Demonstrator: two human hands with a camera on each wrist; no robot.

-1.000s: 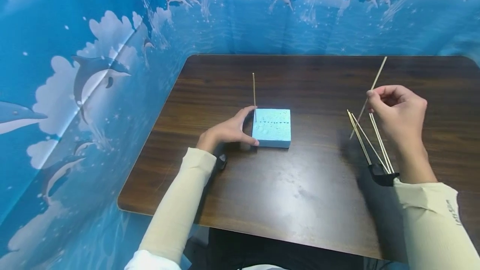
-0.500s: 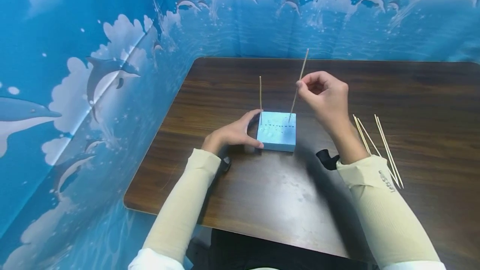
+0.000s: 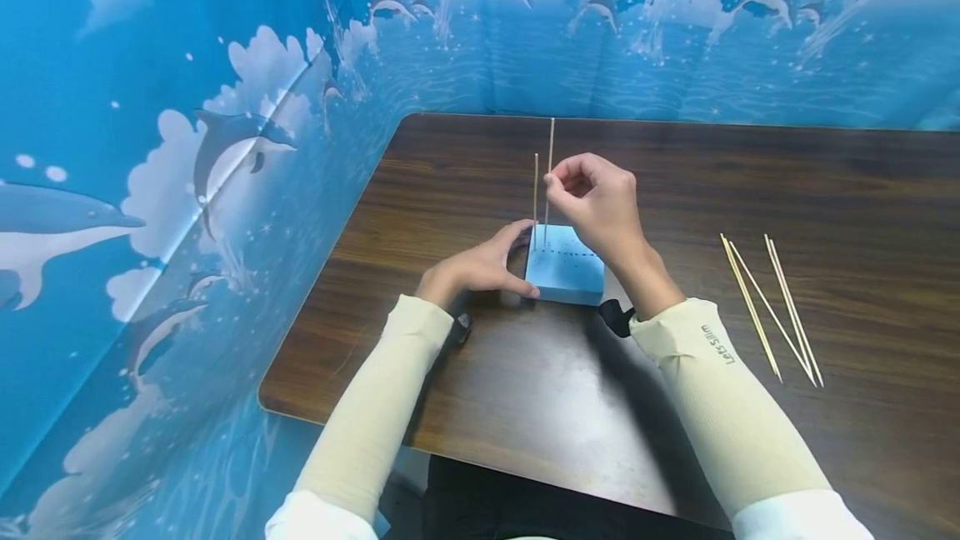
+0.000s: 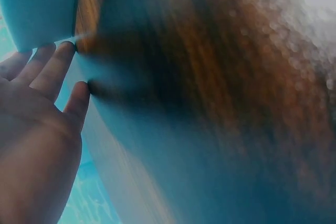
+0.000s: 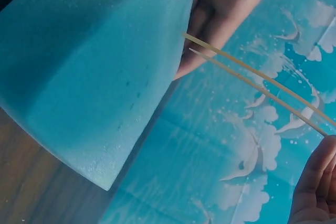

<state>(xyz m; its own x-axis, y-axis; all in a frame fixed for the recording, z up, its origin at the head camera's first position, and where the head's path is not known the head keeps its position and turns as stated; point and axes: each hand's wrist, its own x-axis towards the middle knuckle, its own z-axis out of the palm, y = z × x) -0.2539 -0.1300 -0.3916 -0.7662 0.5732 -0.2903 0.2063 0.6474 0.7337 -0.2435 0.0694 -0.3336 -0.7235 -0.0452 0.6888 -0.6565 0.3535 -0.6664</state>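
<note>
A light blue foam block (image 3: 570, 277) lies on the dark wooden table (image 3: 675, 190). My left hand (image 3: 517, 261) grips its left side, thumb on the near edge and fingers at the far corner. One thin wooden skewer (image 3: 536, 186) stands upright in the block's far left corner. Just right of it, my right hand (image 3: 555, 183) pinches a second skewer (image 3: 551, 140) upright, its lower end at the block's top. The right wrist view shows the block (image 5: 94, 77) close up, the standing skewer (image 5: 236, 65) and the held skewer (image 5: 236, 79) side by side. In the left wrist view, my left hand's fingers (image 4: 47, 72) touch the block (image 4: 37, 3).
Several loose skewers (image 3: 772, 307) lie on the table to the right of my right arm. A row of small holes (image 3: 573, 257) runs across the block's top. Blue dolphin-print cloth (image 3: 225, 107) walls the table at the left and back.
My right hand lifted one skewer from the loose pile at the right, carried it left to the block, and turned it from tilted to upright beside the standing skewer. My left hand stayed on the block.
</note>
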